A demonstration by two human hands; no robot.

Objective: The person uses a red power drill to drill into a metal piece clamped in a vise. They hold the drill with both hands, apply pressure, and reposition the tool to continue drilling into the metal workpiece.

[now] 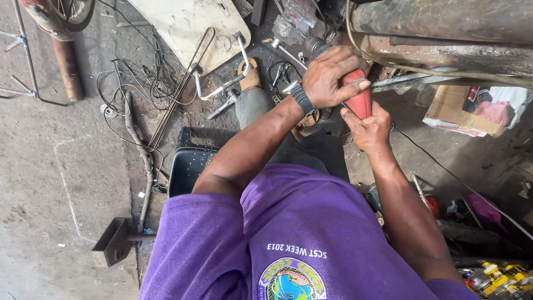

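Both my hands grip a red power tool [361, 103] held out in front of my chest. My left hand [327, 75], with a dark watch on the wrist, wraps over the top of the tool's red body. Just below it, my right hand [369, 129] holds the lower end. The tool's front end is hidden behind my left hand, close to a rusty metal beam [444, 22] that runs across the top right. A thin cable [444, 169] trails off to the right from the tool.
On the concrete floor lie a black tray [186, 166], a white panel [189, 25], a bent chrome tube [222, 89], tangled wires [127, 83] and a rusty pipe [66, 66]. A cardboard box [449, 111] and yellow bottles [499, 275] sit at right. My sandalled foot [250, 75] rests ahead.
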